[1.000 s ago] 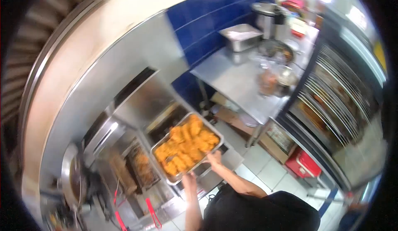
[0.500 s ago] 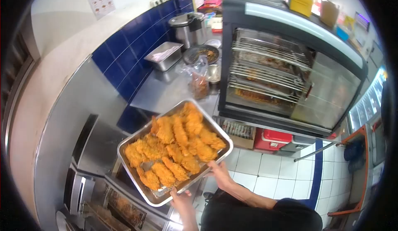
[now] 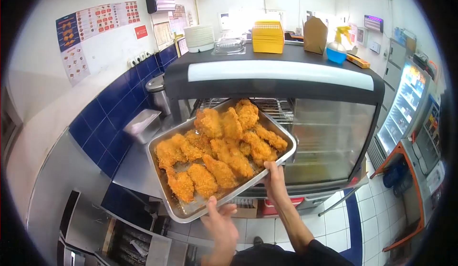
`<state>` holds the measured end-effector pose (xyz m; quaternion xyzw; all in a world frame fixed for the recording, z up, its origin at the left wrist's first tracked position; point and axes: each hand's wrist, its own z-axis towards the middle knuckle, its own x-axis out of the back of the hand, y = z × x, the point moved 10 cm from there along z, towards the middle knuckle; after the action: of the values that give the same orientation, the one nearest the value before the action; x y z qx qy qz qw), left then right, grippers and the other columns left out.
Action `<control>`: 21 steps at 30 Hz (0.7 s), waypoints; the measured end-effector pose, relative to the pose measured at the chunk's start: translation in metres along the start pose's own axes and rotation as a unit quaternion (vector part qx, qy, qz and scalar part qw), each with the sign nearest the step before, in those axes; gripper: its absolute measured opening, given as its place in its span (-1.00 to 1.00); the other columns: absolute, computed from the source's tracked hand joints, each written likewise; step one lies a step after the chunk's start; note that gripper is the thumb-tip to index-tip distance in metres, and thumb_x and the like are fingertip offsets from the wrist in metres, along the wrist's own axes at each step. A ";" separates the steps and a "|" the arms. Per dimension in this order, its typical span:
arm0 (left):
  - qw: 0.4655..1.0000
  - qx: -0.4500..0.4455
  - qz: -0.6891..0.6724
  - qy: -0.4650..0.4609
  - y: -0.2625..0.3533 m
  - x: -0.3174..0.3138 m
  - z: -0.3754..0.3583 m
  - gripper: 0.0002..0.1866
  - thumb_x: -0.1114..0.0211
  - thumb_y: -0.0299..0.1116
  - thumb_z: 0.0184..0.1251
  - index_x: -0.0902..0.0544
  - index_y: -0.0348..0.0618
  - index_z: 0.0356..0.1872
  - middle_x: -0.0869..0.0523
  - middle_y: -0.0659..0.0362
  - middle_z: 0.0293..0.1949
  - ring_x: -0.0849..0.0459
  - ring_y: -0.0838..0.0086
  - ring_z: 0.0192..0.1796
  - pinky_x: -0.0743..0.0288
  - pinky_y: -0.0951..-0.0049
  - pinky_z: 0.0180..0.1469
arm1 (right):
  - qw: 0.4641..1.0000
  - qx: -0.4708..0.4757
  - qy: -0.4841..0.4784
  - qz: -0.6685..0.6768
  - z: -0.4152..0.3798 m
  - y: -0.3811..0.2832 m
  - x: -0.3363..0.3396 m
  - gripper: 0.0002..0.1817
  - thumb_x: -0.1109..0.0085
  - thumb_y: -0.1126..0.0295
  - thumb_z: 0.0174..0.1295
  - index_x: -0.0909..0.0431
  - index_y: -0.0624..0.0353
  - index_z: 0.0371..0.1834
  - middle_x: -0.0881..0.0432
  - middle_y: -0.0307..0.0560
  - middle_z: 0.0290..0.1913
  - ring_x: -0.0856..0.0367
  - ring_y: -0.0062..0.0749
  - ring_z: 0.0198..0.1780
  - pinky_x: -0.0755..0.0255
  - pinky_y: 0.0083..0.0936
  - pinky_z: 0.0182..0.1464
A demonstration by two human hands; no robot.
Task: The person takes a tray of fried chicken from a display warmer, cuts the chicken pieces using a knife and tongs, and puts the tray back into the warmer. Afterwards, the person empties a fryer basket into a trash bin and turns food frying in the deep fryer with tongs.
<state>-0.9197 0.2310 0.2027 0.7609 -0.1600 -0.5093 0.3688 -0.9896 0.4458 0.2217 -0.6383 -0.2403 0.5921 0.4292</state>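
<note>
A metal tray point(image 3: 177, 213) full of golden breaded fried chicken point(image 3: 230, 156) is held up in front of me, tilted, before the opening of the display cabinet point(image 3: 329, 137). My right hand point(image 3: 275, 182) grips its near rim toward the right, thumb on top and fingers hidden beneath. Further left along the same rim is my left hand point(image 3: 221, 223), slightly blurred, thumb at the edge and fingers partly curled below. The tray's far end overlaps the cabinet's wire racks point(image 3: 276, 108). A sliding glass pane covers the cabinet's right half.
Yellow boxes point(image 3: 268, 37), stacked white plates point(image 3: 199, 37) and a blue spray bottle point(image 3: 337, 51) stand on the cabinet top. A steel container point(image 3: 144, 125) sits on the counter at left. Fryer equipment point(image 3: 129, 242) lies lower left; a lit fridge point(image 3: 405, 106) stands at right.
My view has lifted and turned toward the cabinet. Both hands have carried the tray up and forward, so it now overlaps the cabinet's open left side.
</note>
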 end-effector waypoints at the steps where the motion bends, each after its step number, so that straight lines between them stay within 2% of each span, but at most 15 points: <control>1: 1.000 0.007 -0.013 -0.009 -0.013 -0.026 0.000 -0.73 -0.14 -0.22 0.43 -0.46 -0.23 -0.07 -0.63 0.12 -0.45 -0.61 0.49 -0.50 -0.49 0.47 -0.48 | 1.000 0.007 0.020 0.000 0.023 -0.014 0.011 -0.64 -0.02 0.28 0.27 -0.38 0.29 0.02 -0.56 -0.09 -0.22 -0.63 -0.37 -0.33 -0.61 -0.39 -0.47; 2: 0.999 0.014 -0.028 -0.016 -0.022 -0.045 0.002 -0.70 -0.14 -0.20 0.45 -0.46 -0.24 -0.04 -0.64 0.12 -0.43 -0.62 0.48 -0.46 -0.51 0.46 -0.46 | 1.000 0.001 -0.020 -0.014 0.047 -0.022 0.014 -0.65 -0.03 0.24 0.30 -0.39 0.30 0.00 -0.58 -0.10 -0.29 -0.63 -0.35 -0.39 -0.60 -0.40 -0.47; 3: 0.998 0.030 -0.028 -0.044 -0.032 -0.061 0.004 -0.63 -0.15 -0.12 0.45 -0.48 -0.27 -0.01 -0.68 0.04 -0.30 -0.68 0.44 -0.34 -0.59 0.41 -0.37 | 0.999 0.006 -0.032 -0.023 0.071 -0.027 0.019 -0.65 -0.02 0.22 0.32 -0.40 0.29 -0.02 -0.58 -0.08 -0.30 -0.64 -0.35 -0.40 -0.61 -0.41 -0.46; 4: 0.998 0.032 -0.032 -0.036 -0.041 -0.073 0.008 -0.63 -0.15 -0.12 0.45 -0.48 -0.27 -0.01 -0.68 0.04 -0.30 -0.68 0.44 -0.34 -0.59 0.41 -0.37 | 0.998 0.009 -0.044 -0.033 0.091 -0.032 0.024 -0.64 -0.02 0.19 0.34 -0.41 0.28 -0.03 -0.59 -0.07 -0.31 -0.64 -0.35 -0.42 -0.61 -0.43 -0.45; 7: 0.995 0.029 -0.006 -0.100 -0.060 -0.123 0.024 -0.58 -0.08 -0.06 0.48 -0.54 -0.29 -0.02 -0.69 -0.07 -0.07 -0.73 0.31 -0.13 -0.69 0.31 -0.17 | 0.998 -0.025 -0.053 -0.031 0.130 -0.038 0.031 -0.61 0.00 0.10 0.39 -0.42 0.26 -0.04 -0.60 -0.04 -0.30 -0.65 -0.36 -0.41 -0.62 -0.46 -0.42; 8: 0.995 0.025 -0.008 -0.096 -0.062 -0.132 0.027 -0.58 -0.08 -0.06 0.48 -0.54 -0.29 -0.02 -0.69 -0.07 -0.07 -0.73 0.31 -0.13 -0.69 0.31 -0.17 | 0.997 -0.027 -0.059 -0.031 0.136 -0.040 0.031 -0.61 0.00 0.10 0.39 -0.42 0.26 -0.04 -0.60 -0.04 -0.30 -0.65 -0.36 -0.41 -0.62 -0.46 -0.42; 10: 0.983 0.029 0.021 -0.178 -0.067 -0.164 0.024 -0.54 -0.05 -0.04 0.50 -0.51 -0.30 0.05 -0.68 -0.07 -0.02 -0.72 0.27 -0.09 -0.70 0.29 -0.16 | 0.997 -0.047 -0.059 -0.016 0.130 -0.040 0.031 -0.54 0.04 0.01 0.42 -0.41 0.27 -0.06 -0.60 -0.01 -0.33 -0.68 -0.33 -0.40 -0.62 -0.48 -0.41; 11: 0.976 0.024 0.024 -0.213 -0.067 -0.177 0.023 -0.52 -0.01 -0.04 0.51 -0.48 -0.31 0.10 -0.67 -0.08 0.02 -0.71 0.23 -0.05 -0.70 0.27 -0.13 | 0.997 -0.024 -0.033 -0.063 0.124 -0.050 0.035 -0.51 0.05 -0.01 0.43 -0.37 0.31 -0.05 -0.60 0.04 -0.31 -0.69 -0.30 -0.38 -0.61 -0.52 -0.42; 12: 0.978 0.024 0.026 -0.206 -0.068 -0.179 0.026 -0.52 -0.01 -0.04 0.51 -0.48 -0.31 0.10 -0.67 -0.08 0.02 -0.71 0.23 -0.05 -0.70 0.27 -0.13 | 0.997 -0.032 -0.035 -0.063 0.119 -0.054 0.033 -0.51 0.05 -0.01 0.43 -0.37 0.31 -0.05 -0.60 0.04 -0.31 -0.69 -0.30 -0.38 -0.61 -0.52 -0.42; 14: 0.960 0.050 0.069 -0.266 -0.076 -0.194 0.025 -0.50 0.00 -0.06 0.52 -0.41 -0.34 0.18 -0.64 -0.11 0.06 -0.71 0.23 -0.06 -0.68 0.34 -0.15 | 0.987 0.034 -0.063 -0.141 0.114 -0.075 0.024 -0.56 0.02 0.07 0.43 -0.35 0.33 -0.02 -0.58 0.07 -0.26 -0.68 -0.30 -0.40 -0.60 -0.54 -0.46; 15: 0.950 0.072 0.093 -0.290 -0.089 -0.190 0.030 -0.48 0.01 -0.06 0.53 -0.41 -0.34 0.23 -0.66 -0.10 0.03 -0.72 0.28 -0.09 -0.67 0.38 -0.14 | 0.990 0.036 -0.060 -0.125 0.119 -0.078 0.020 -0.61 -0.01 0.14 0.43 -0.34 0.32 -0.02 -0.54 0.05 -0.26 -0.68 -0.34 -0.42 -0.60 -0.55 -0.49; 16: 0.950 0.082 0.099 -0.283 -0.094 -0.175 0.037 -0.48 0.01 -0.06 0.53 -0.41 -0.34 0.23 -0.66 -0.10 0.03 -0.72 0.28 -0.09 -0.67 0.38 -0.14 | 0.994 0.008 -0.051 -0.092 0.126 -0.074 0.019 -0.67 -0.05 0.19 0.41 -0.36 0.29 -0.07 -0.52 -0.01 -0.29 -0.68 -0.35 -0.41 -0.61 -0.53 -0.50; 18: 0.883 0.072 0.231 -0.401 -0.098 -0.164 0.036 -0.47 0.01 -0.07 0.53 -0.40 -0.33 0.28 -0.70 -0.05 -0.03 -0.73 0.36 -0.13 -0.65 0.43 -0.15 | 0.996 -0.046 -0.073 -0.030 0.152 -0.052 0.029 -0.74 -0.17 0.27 0.33 -0.37 0.21 -0.17 -0.50 -0.05 -0.30 -0.65 -0.40 -0.41 -0.55 -0.54 -0.51; 19: 0.861 0.083 0.280 -0.416 -0.098 -0.149 0.035 -0.50 -0.03 -0.12 0.53 -0.42 -0.29 0.29 -0.73 0.00 -0.10 -0.73 0.41 -0.18 -0.63 0.48 -0.16 | 0.997 -0.024 -0.077 -0.015 0.163 -0.052 0.029 -0.76 -0.20 0.33 0.30 -0.35 0.21 -0.21 -0.47 -0.10 -0.35 -0.61 -0.40 -0.46 -0.49 -0.54 -0.51; 21: 0.862 0.089 0.302 -0.397 -0.107 -0.108 0.045 -0.52 -0.05 -0.14 0.52 -0.44 -0.28 0.27 -0.73 0.01 -0.11 -0.73 0.43 -0.20 -0.63 0.50 -0.18 | 0.995 0.026 -0.090 0.022 0.177 -0.053 0.026 -0.76 -0.24 0.44 0.23 -0.30 0.16 -0.30 -0.39 -0.19 -0.43 -0.49 -0.44 -0.55 -0.40 -0.52 -0.52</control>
<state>-1.0207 0.3520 0.1862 0.4383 -0.5595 -0.6154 0.3408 -1.1446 0.5411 0.2634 -0.5760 -0.2486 0.6624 0.4095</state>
